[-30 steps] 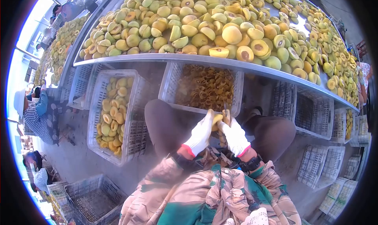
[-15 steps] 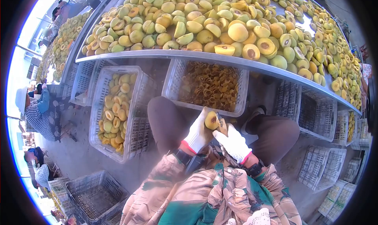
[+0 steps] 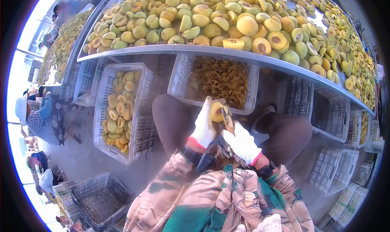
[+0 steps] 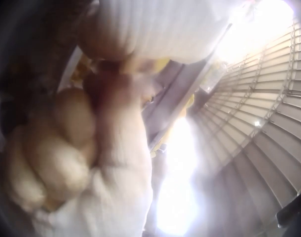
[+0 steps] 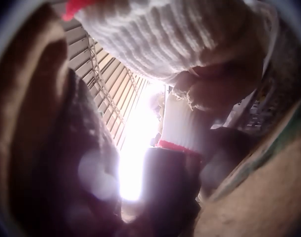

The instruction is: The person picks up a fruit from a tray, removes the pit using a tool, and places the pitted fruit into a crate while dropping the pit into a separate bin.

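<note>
We see a metal table heaped with cut fruit; below, a crate of scraps; nearer, a gloved left hand curled round a yellow fruit, a gloved right hand gripping a small tool at its edge.

At L of head view is a person w/ pale hat and checked clothes; nr btm L corner, a dark grey crate. At R, pale crates stand on floor. L wrist view shows also ribbed roof.
</note>
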The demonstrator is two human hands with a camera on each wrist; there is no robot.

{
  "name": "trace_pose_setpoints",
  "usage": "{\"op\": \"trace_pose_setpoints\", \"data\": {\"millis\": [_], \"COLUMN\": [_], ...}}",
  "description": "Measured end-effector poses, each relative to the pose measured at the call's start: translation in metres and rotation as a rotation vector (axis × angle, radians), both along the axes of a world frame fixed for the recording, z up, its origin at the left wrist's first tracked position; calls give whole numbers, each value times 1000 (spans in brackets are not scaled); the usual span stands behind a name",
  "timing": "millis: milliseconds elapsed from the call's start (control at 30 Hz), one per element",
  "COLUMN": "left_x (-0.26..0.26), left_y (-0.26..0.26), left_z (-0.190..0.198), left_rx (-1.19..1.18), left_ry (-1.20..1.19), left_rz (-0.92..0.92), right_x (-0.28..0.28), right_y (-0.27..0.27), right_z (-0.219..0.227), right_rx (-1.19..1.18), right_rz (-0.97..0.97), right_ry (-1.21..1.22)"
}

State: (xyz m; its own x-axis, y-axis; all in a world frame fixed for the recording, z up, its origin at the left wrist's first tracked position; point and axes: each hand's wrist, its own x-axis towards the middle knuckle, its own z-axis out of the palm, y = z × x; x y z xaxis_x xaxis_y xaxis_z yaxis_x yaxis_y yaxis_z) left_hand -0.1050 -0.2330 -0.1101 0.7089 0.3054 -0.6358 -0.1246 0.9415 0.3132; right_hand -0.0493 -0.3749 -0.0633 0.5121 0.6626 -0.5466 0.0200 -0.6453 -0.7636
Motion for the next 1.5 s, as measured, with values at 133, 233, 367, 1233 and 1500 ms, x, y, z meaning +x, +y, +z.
{"op": "trace_pose_setpoints", "data": {"millis": [133, 233, 367, 1233, 1500], "left_x": [9, 12, 15, 21, 24], "left_y": [-10, -11, -12, -11, 1], "left_z": [26, 23, 29, 49, 33], "left_rx": [289, 358, 506, 691, 494], "left_ry": [175, 181, 290, 436, 344], "left_rz": [27, 10, 30, -39, -48], "right_x": [-4, -9, -13, -12, -6], "right_y": [7, 11, 14, 11, 15], "right_z": [8, 4, 4, 0, 7], "right_rx": [-60, -89, -127, -54, -124], "right_rz": [-30, -14, 41, 53, 76], "right_ry": [-31, -128, -219, -230, -135]}}
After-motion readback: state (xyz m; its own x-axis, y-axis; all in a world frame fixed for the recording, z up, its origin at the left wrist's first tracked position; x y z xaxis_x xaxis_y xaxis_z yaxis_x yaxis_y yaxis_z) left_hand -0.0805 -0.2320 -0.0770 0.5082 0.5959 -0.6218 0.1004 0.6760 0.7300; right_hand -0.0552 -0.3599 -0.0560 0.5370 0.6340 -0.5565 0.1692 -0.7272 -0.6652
